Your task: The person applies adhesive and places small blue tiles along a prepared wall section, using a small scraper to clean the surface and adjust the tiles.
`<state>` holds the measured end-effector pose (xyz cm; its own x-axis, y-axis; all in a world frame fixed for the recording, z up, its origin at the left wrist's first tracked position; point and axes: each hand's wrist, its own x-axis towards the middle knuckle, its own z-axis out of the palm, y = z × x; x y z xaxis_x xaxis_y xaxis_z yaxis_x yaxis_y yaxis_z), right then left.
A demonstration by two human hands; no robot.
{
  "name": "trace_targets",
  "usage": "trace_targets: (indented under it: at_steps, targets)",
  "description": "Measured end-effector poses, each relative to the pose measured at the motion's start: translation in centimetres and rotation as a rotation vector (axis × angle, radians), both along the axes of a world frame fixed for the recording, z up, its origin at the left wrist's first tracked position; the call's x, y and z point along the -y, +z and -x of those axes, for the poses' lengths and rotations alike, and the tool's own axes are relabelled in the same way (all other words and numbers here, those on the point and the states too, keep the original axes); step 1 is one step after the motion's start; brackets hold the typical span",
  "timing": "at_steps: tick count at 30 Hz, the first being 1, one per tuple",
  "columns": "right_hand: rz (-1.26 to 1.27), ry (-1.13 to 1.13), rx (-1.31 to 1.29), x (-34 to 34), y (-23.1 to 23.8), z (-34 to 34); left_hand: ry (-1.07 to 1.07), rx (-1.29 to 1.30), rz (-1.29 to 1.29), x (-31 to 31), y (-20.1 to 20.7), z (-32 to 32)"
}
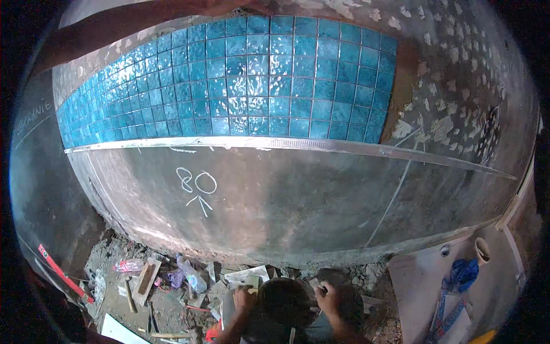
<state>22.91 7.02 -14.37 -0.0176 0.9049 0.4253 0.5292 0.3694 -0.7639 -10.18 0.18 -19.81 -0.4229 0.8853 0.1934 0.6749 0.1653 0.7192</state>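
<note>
Low in the head view, my left hand [244, 298] is closed beside a small pale yellowish piece; what it grips is too small to make out. My right hand [327, 298] is also closed, with a small light thing [314, 283] at its fingertips. Between them lies a dark rounded shape [283, 297], too dim to identify. Ahead, glossy blue square tiles [258, 86] cover a band of the wall above a pale metal strip [229, 141]. Another person's arm [114, 28] stretches across the upper left, its hand partly cut off at the top.
Rubble and tools lie along the wall's foot: a wooden float [146, 280], a hammer [131, 296], a clear plastic bottle [192, 276]. A red spirit level [66, 274] leans at left. On a board [409, 281] at right lies a bunched blue thing [464, 274].
</note>
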Motion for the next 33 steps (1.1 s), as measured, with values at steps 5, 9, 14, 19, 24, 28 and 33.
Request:
trace_targets:
  at_steps: [5, 9, 14, 19, 24, 28, 33]
  targets:
    - [0.053, -0.016, -0.029, -1.5, -3.8, -0.2, 0.01, 0.024, 0.08, 1.0, 1.4, -0.9]
    - [0.001, 0.009, -0.062, -3.5, -3.7, 0.3, -0.081, 0.006, -0.084, -1.7, 0.5, 1.6]
    - [-0.203, 0.198, 0.01, -9.4, 21.1, 4.1, -0.215, -0.153, -0.633, -13.3, 19.4, 6.9]
    - [-0.864, 0.271, 0.003, -14.7, 47.6, 9.9, -0.145, -0.576, -1.219, -21.2, 53.0, 8.5]
    - [-1.353, 0.151, 0.122, -18.8, 63.1, 14.0, -0.013, -0.74, -1.419, -22.7, 72.8, 6.3]
    - [-1.513, 0.111, 0.232, -20.4, 66.8, 15.9, 0.003, -0.923, -1.309, -24.3, 75.7, 6.5]
    - [-1.491, 0.065, 0.354, -21.9, 67.6, 16.2, 0.104, -0.912, -1.219, -24.6, 75.0, 5.7]
